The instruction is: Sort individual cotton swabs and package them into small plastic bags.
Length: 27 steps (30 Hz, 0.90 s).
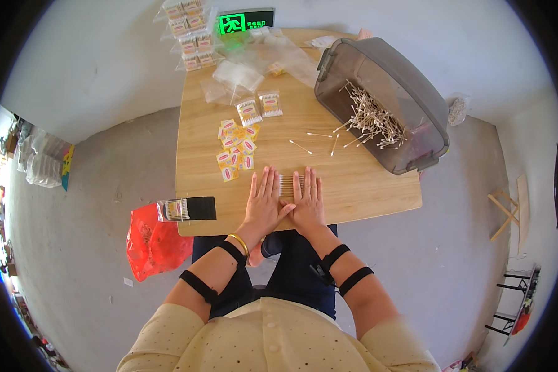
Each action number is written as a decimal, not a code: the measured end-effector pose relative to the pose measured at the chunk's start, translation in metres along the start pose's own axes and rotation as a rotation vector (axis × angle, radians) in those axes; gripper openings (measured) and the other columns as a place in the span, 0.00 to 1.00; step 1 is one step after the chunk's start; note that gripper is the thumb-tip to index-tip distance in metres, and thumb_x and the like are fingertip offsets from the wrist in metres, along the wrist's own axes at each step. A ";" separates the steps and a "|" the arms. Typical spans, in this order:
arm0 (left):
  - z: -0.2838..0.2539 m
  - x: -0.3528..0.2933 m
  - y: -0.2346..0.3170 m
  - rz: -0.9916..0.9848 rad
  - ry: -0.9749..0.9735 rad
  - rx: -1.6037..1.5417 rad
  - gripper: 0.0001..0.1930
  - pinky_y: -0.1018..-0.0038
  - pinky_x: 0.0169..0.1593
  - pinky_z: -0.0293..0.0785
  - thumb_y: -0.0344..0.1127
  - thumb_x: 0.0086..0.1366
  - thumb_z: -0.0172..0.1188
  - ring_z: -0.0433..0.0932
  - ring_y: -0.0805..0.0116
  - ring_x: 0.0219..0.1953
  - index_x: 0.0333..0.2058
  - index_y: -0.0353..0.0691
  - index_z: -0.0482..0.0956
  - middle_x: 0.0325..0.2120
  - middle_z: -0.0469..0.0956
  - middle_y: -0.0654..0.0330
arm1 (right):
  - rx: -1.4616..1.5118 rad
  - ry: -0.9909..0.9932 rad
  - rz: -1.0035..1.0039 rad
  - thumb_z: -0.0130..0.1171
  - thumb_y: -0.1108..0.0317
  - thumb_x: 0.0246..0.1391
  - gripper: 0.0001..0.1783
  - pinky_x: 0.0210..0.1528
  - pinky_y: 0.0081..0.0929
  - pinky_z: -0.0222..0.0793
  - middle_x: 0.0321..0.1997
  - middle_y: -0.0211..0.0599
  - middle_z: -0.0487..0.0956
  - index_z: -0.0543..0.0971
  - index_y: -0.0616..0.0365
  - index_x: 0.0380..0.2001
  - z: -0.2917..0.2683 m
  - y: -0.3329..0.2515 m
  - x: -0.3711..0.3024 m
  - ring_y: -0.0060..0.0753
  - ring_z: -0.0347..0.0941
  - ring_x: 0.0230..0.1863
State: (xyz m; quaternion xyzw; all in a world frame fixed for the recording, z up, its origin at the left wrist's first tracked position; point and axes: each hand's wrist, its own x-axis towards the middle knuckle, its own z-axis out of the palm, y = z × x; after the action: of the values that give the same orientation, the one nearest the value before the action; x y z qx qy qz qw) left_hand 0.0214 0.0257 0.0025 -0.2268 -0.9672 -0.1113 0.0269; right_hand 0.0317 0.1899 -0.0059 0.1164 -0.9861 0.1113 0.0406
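Note:
A row of cotton swabs (pixel 286 185) lies side by side on the wooden table near its front edge. Flat against the row's left side rests my left hand (pixel 265 197), fingers stretched out. My right hand (pixel 307 197) lies flat on the right side, its fingers straight too. Both thumbs meet below the row, and the hands cover its ends. Several yellow and white printed cards (pixel 234 149) are scattered beyond my left hand. Past them sit two filled swab packs, a left pack (pixel 249 112) and a right pack (pixel 271 105). A few loose swabs (pixel 301 147) lie beyond my fingers.
A grey plastic bin (pixel 409 80) tips toward me at the right, with a heap of swabs (pixel 375 118) inside. Clear bags (pixel 237 75) and stacked packs (pixel 192 37) occupy the back left. A black strip with a pack (pixel 201 208) and a red bag (pixel 154 245) are at the left edge.

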 end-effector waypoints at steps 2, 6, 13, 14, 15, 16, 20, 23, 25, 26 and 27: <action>0.002 -0.001 0.000 0.003 -0.002 -0.016 0.49 0.48 0.78 0.32 0.67 0.72 0.41 0.40 0.48 0.79 0.71 0.23 0.52 0.75 0.49 0.40 | -0.004 -0.006 -0.008 0.50 0.41 0.66 0.48 0.81 0.55 0.35 0.81 0.63 0.44 0.52 0.62 0.76 0.000 0.000 -0.001 0.61 0.37 0.82; -0.002 0.000 -0.005 -0.028 -0.044 -0.107 0.47 0.49 0.78 0.34 0.64 0.72 0.46 0.42 0.47 0.79 0.72 0.24 0.51 0.75 0.49 0.39 | 0.010 -0.016 -0.002 0.50 0.39 0.65 0.49 0.81 0.55 0.35 0.81 0.64 0.45 0.52 0.62 0.76 -0.005 -0.003 0.000 0.61 0.37 0.82; -0.017 -0.006 -0.017 -0.039 0.112 -0.360 0.28 0.50 0.77 0.46 0.44 0.71 0.57 0.55 0.47 0.75 0.64 0.35 0.69 0.69 0.62 0.44 | 0.001 -0.019 0.014 0.51 0.38 0.65 0.49 0.81 0.55 0.33 0.80 0.64 0.46 0.53 0.63 0.76 -0.006 -0.003 0.001 0.61 0.38 0.82; -0.019 -0.009 -0.019 -0.031 0.111 -0.405 0.25 0.50 0.76 0.48 0.40 0.69 0.58 0.58 0.47 0.73 0.61 0.36 0.71 0.66 0.65 0.46 | 0.015 -0.016 0.014 0.51 0.38 0.65 0.49 0.81 0.54 0.33 0.80 0.64 0.46 0.53 0.62 0.76 -0.007 -0.003 0.001 0.61 0.37 0.82; -0.021 -0.013 -0.022 -0.024 0.111 -0.448 0.22 0.50 0.75 0.51 0.36 0.67 0.59 0.61 0.47 0.71 0.58 0.38 0.74 0.63 0.68 0.47 | 0.029 -0.013 0.012 0.51 0.38 0.65 0.49 0.81 0.54 0.33 0.80 0.64 0.46 0.53 0.62 0.76 -0.007 -0.004 0.001 0.61 0.37 0.82; -0.022 -0.016 -0.024 -0.017 0.111 -0.492 0.19 0.49 0.75 0.54 0.32 0.65 0.60 0.64 0.47 0.70 0.55 0.39 0.76 0.61 0.71 0.49 | 0.018 -0.024 0.011 0.51 0.38 0.65 0.50 0.81 0.55 0.33 0.80 0.64 0.45 0.52 0.63 0.76 -0.008 -0.004 0.001 0.61 0.37 0.82; -0.018 -0.027 -0.025 0.015 0.185 -0.501 0.19 0.49 0.73 0.58 0.25 0.59 0.60 0.68 0.46 0.66 0.51 0.41 0.79 0.58 0.73 0.50 | -0.007 -0.051 0.012 0.51 0.38 0.65 0.51 0.80 0.55 0.34 0.80 0.66 0.43 0.49 0.63 0.77 -0.009 -0.006 0.002 0.61 0.36 0.82; -0.019 -0.029 -0.023 0.026 0.186 -0.512 0.20 0.49 0.74 0.56 0.25 0.59 0.59 0.67 0.44 0.66 0.52 0.41 0.79 0.58 0.72 0.50 | -0.012 -0.056 0.015 0.51 0.38 0.65 0.51 0.80 0.55 0.34 0.80 0.66 0.43 0.49 0.63 0.77 -0.008 -0.005 0.001 0.61 0.36 0.82; -0.020 -0.029 -0.021 0.028 0.189 -0.503 0.21 0.48 0.74 0.57 0.24 0.59 0.59 0.67 0.44 0.66 0.53 0.41 0.79 0.59 0.72 0.50 | -0.016 -0.064 0.018 0.52 0.38 0.65 0.51 0.80 0.55 0.34 0.80 0.66 0.43 0.49 0.63 0.77 -0.010 -0.005 0.002 0.61 0.36 0.82; -0.020 -0.029 -0.021 0.032 0.186 -0.497 0.22 0.48 0.74 0.57 0.24 0.59 0.59 0.67 0.44 0.66 0.53 0.41 0.79 0.59 0.72 0.50 | -0.018 -0.071 0.021 0.52 0.38 0.65 0.51 0.80 0.55 0.34 0.80 0.66 0.43 0.49 0.63 0.77 -0.010 -0.005 0.002 0.61 0.36 0.82; -0.021 -0.029 -0.021 0.036 0.184 -0.489 0.22 0.48 0.74 0.57 0.23 0.58 0.59 0.67 0.43 0.67 0.53 0.41 0.79 0.59 0.71 0.50 | -0.019 -0.078 0.024 0.52 0.38 0.65 0.51 0.80 0.55 0.34 0.80 0.66 0.43 0.49 0.63 0.77 -0.011 -0.006 0.002 0.61 0.36 0.82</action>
State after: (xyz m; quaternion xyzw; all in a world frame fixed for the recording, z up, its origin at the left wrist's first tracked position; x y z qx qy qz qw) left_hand 0.0380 -0.0098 0.0154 -0.2329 -0.9007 -0.3616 0.0612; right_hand 0.0316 0.1864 0.0062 0.1085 -0.9893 0.0977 0.0020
